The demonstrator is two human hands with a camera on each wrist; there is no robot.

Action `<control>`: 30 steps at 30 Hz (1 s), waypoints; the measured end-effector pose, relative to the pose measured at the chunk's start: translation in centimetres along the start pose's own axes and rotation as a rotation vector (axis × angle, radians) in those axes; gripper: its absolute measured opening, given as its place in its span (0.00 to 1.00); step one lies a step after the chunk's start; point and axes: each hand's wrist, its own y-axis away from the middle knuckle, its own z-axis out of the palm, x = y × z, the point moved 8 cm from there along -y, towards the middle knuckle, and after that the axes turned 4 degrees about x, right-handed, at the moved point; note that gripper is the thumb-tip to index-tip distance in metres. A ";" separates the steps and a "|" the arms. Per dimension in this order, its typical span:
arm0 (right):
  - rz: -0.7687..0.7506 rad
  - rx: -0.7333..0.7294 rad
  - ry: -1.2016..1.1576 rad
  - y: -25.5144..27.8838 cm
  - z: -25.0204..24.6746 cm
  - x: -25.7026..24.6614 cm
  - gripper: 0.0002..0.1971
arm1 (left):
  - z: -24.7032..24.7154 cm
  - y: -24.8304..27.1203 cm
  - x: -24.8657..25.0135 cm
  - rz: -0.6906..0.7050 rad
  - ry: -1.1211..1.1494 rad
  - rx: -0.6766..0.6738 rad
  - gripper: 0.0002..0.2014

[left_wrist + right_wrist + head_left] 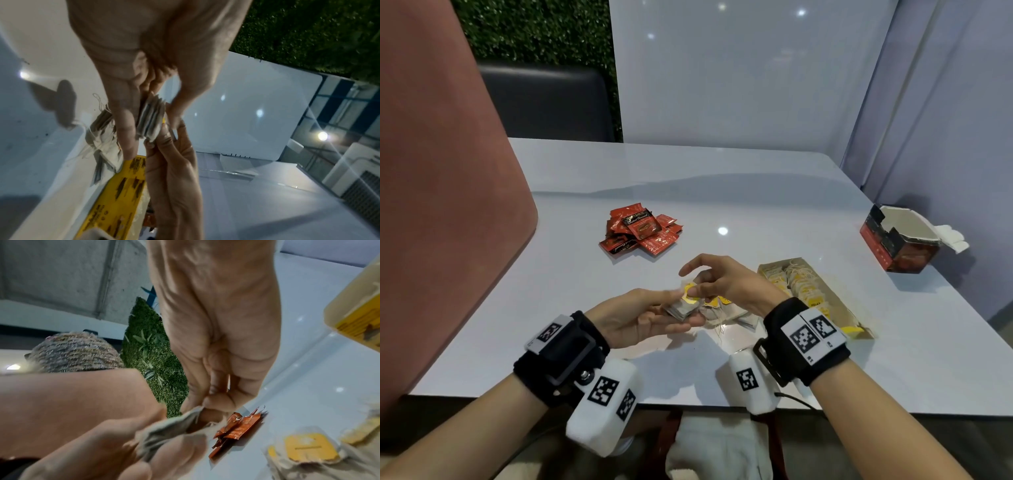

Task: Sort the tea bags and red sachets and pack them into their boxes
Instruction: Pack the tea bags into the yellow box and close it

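tea bags: a small stack (pixel 683 308) is held between both hands just above the worktop (pixel 756 192), with more loose ones (pixel 726 313) lying under the hands.
left hand: left hand (pixel 633 317) lies palm up, its fingers (pixel 125 129) curled round the stack from below and the side.
right hand: right hand (pixel 726 282) pinches the top of the stack at a yellow tag (pixel 690 289) with thumb and a finger; the forefinger is stretched out free.
handling: judged very light, soft and easily crushed; paper thin, strings apt to tangle. best taken by the flat faces of the whole stack, not by tags or strings.
axis: the stack's flat faces lie roughly level, tag side up; its long axis seems to run from the left palm toward the right hand, though blur makes this unsure.
tea box: yellow box (pixel 818 294) lies open just to the right of the hands, already partly filled with bags in a row, long axis running away to the left.
red sachets: pile (pixel 640 228) sits further back on the worktop, well apart from the hands.
red box: red box (pixel 897 240) stands open at the far right.
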 end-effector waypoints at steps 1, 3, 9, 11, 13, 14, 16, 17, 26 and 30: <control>-0.005 0.006 0.038 -0.1 0.0 -0.4 0.12 | -0.3 -0.2 0.0 0.006 -0.034 0.017 0.15; -0.017 0.109 0.139 -0.5 -1.1 -1.2 0.09 | -1.3 -0.4 0.0 0.015 -0.056 0.061 0.13; 0.029 0.440 0.527 -3.0 -3.8 -0.4 0.09 | -4.0 -0.5 1.3 0.119 -0.027 0.201 0.13; 0.076 0.292 0.742 -3.9 -2.2 0.5 0.12 | -4.2 -0.5 1.4 0.142 -0.026 0.222 0.13; 0.077 0.140 0.927 -4.3 -1.0 0.9 0.18 | -4.3 -0.4 1.4 0.152 -0.042 0.229 0.13; 0.065 0.086 0.991 -4.3 -0.6 0.9 0.20 | -4.4 -0.3 1.4 0.159 -0.035 0.229 0.13; 0.042 0.044 1.066 -4.2 -0.3 0.9 0.21 | -4.5 -0.4 1.3 0.160 0.006 0.222 0.13; 0.031 0.050 1.086 -4.1 -0.4 0.9 0.20 | -4.4 -0.4 1.2 0.153 0.026 0.220 0.13; -0.034 0.211 1.043 -1.9 -2.5 -2.7 0.12 | -2.8 -0.7 -0.6 -0.007 0.270 0.175 0.11; 0.021 0.313 0.635 -0.5 -4.5 -3.8 0.06 | -2.7 -1.2 -0.7 0.020 0.384 0.194 0.10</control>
